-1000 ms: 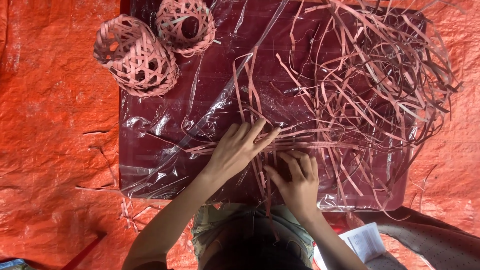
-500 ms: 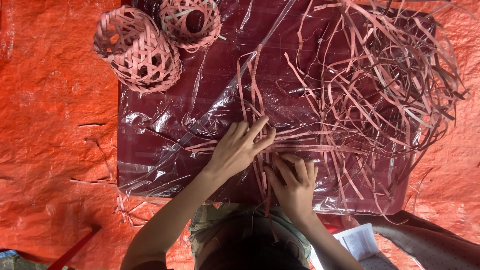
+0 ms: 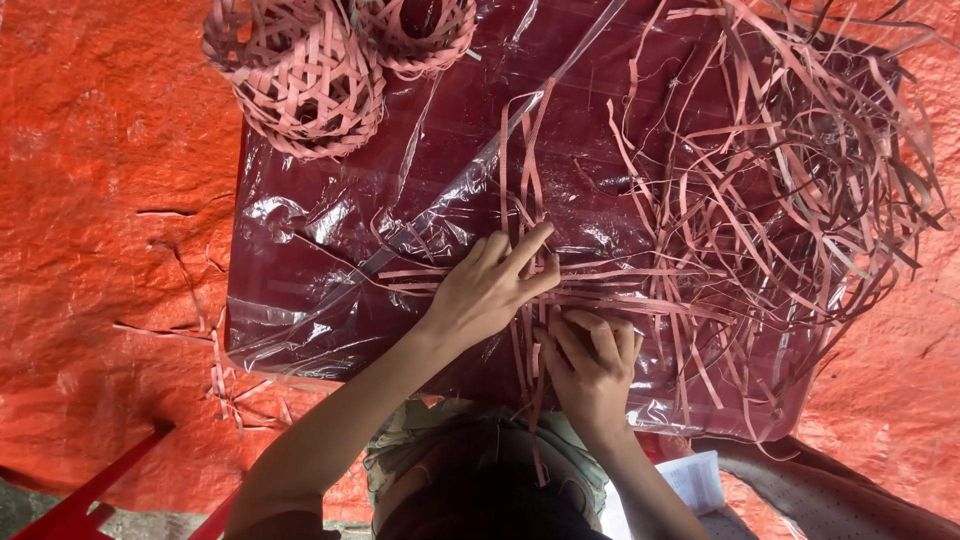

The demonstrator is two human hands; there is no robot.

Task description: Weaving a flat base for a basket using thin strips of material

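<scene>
My left hand [image 3: 490, 285] lies flat, fingers pressing on a crossing of thin pink strips [image 3: 560, 290] laid on a dark red board wrapped in clear plastic [image 3: 330, 260]. Just below and to the right, my right hand [image 3: 590, 365] is curled over the strips, pinching the ends that run toward me. The strips cross under both hands as the start of a weave. A big loose tangle of the same strips [image 3: 800, 180] spreads over the board's right half.
Two woven openwork baskets, a large one [image 3: 295, 75] and a smaller one [image 3: 415, 25], sit at the board's top left corner. An orange tarpaulin [image 3: 100, 250] surrounds the board. Stray strips [image 3: 225, 380] lie at lower left, and a white paper [image 3: 700, 480] at bottom right.
Both hands stay on the crossed strips, with small finger shifts. The view has drifted slightly, so the baskets sit a little higher in the frame.
</scene>
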